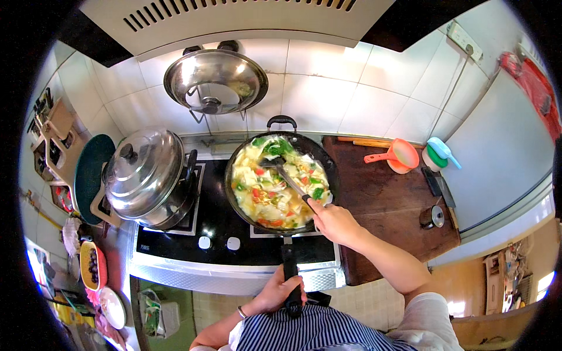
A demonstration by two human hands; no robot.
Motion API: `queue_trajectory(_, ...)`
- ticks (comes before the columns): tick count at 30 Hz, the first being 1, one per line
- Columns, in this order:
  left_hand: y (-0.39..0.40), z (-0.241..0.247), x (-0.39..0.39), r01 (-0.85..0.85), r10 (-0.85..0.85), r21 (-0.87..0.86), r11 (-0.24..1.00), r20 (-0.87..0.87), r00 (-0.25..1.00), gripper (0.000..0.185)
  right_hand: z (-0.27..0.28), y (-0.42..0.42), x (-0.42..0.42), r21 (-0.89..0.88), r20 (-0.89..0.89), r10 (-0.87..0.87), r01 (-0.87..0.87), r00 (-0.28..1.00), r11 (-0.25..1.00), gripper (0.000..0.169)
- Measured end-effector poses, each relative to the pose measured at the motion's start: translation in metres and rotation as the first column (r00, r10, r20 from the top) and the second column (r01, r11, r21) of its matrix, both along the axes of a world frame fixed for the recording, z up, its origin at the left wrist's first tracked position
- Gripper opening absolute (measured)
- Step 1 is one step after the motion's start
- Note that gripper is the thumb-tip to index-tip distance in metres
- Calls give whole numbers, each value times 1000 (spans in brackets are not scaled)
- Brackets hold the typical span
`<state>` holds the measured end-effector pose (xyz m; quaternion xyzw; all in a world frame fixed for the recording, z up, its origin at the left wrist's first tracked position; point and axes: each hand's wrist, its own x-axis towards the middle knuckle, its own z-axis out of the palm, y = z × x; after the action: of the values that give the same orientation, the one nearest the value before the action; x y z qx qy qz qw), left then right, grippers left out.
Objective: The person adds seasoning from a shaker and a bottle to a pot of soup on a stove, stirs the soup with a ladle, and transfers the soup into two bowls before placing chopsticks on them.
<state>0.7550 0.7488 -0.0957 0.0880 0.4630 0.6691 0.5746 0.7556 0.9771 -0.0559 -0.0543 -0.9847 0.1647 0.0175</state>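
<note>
A black wok stands on the right burner of the black gas stove. In it lies a brothy dish of pale flat pieces, red tomato-like chunks and green leaves. My left hand is wrapped around the wok's long black handle, near the stove's front edge. With my right hand I hold a spatula by its black grip. Its dark head rests among the food near the wok's middle, partly hidden by the food.
A lidded steel pot stands on the left burner. Behind, a steel wok lid leans in a wall rack. On the wooden counter are an orange ladle, a cleaver and a small lidded jar. A range hood hangs overhead.
</note>
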Motion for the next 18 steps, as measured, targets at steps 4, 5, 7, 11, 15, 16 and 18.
queue_trajectory(4, -1, 0, -1, 15, -15, 0, 1000, -52, 999, 15, 16, -10, 4, -111, 85, 80, -70, 993, 991, 42)
queue_trajectory(5, -2, -5, -1, 8, -7, 14, 1000, -41, 999, 16, 22, -12, 9, -120, 116, 99, -85, 988, 989, 42)
queue_trajectory(7, -2, -13, -1, 2, -1, 48, 999, -18, 1000, 21, 34, -12, 20, -134, 179, 128, -105, 975, 985, 43)
queue_trajectory(11, -2, -11, -2, 20, -20, 11, 1000, -10, 1000, 19, 51, -9, 47, -173, 211, 221, -186, 952, 967, 44)
queue_trajectory(15, -2, -3, -2, 9, -9, 8, 1000, 38, 999, 19, 92, -7, 61, -308, 374, 158, -38, 914, 951, 40)
queue_trajectory(16, -2, -1, -1, 4, -5, 9, 1000, 53, 999, 19, 98, -3, 65, -326, 325, 168, -57, 931, 944, 37)
queue_trajectory(18, -1, -6, 1, -2, 0, 40, 999, 55, 998, 20, 113, 10, 75, -282, 221, 176, -109, 959, 953, 36)
